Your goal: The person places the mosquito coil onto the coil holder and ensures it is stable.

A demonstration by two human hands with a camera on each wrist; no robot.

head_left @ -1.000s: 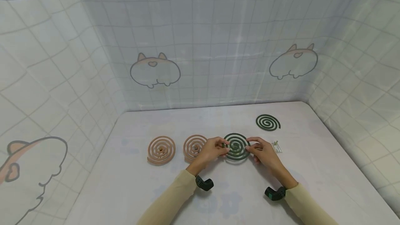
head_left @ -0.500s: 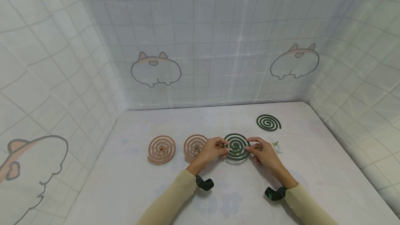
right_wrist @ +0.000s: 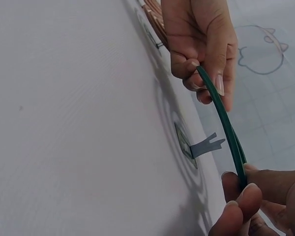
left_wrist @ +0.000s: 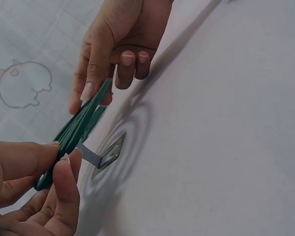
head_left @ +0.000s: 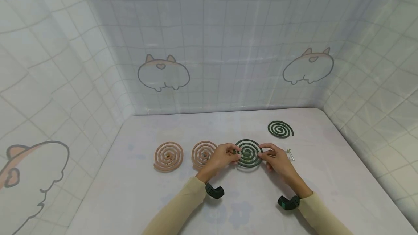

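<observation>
Green coil (left_wrist: 74, 131) pinched at nine o'clock by left hand (head_left: 223, 156), at three by right hand (head_left: 275, 158), above metal stand (right_wrist: 201, 148) on tabletop (head_left: 127, 195).

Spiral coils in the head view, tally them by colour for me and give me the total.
Brown coils: 2
Green coils: 2
Total: 4
</observation>
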